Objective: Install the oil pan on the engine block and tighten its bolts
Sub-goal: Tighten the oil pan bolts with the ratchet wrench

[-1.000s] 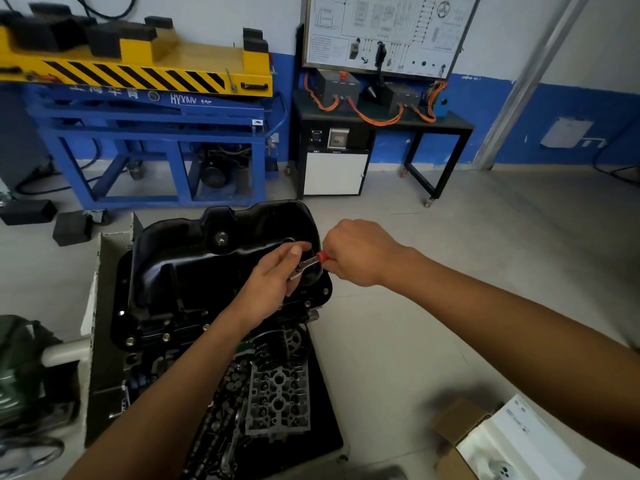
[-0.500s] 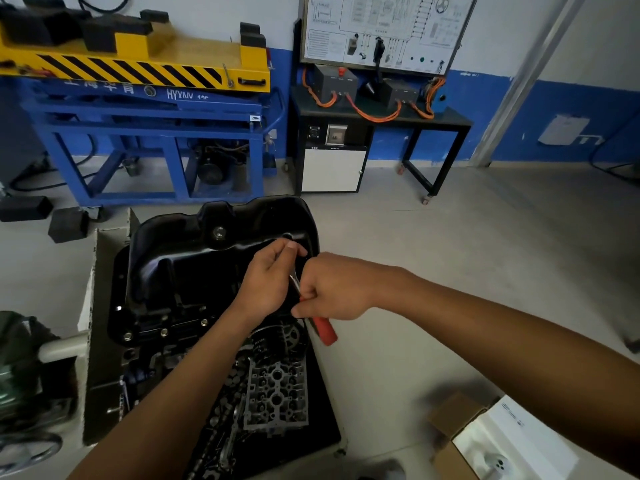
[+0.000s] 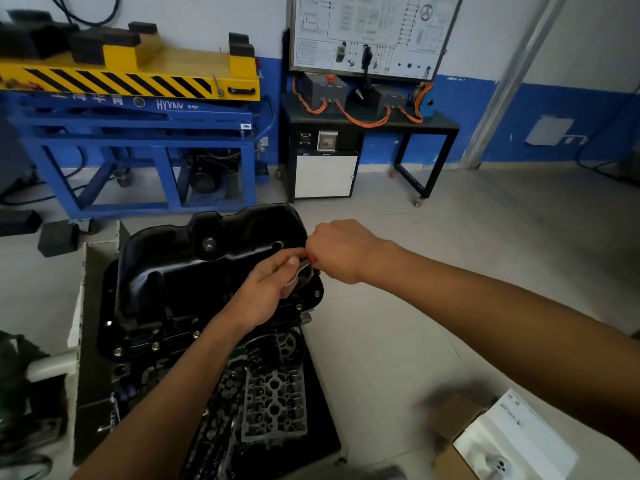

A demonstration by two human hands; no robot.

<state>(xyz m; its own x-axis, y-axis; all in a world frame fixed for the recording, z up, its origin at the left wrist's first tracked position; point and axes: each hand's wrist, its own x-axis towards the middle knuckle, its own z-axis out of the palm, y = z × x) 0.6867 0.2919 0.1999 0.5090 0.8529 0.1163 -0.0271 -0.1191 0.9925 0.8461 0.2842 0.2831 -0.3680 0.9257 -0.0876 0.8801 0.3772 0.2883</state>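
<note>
Left forearm comes up from bottom-left, wrist straight. Left hand [image 3: 266, 296] sits palm-down over the right end of the oil pan [image 3: 194, 271]. Its fingers and thumb are curled and pinch the metal head of a red-handled wrench [image 3: 304, 267] at the fingertips.

Right forearm enters from the right, roughly level. Right hand [image 3: 341, 251] is a fist just right of the left fingertips, knuckles up, wrapped round the wrench handle. Only a sliver of red shows at the fist's edge. Hands are nearly touching.

Pan sits dome-up on the engine block [image 3: 273, 396], directly under the left hand and running off to its left. Bolt heads [image 3: 317, 293] show along the flange, one just below the left fingertips. Wrench's working end is hidden by the fingers.

Cardboard box [image 3: 450, 420] is on the floor below the right forearm.
</note>
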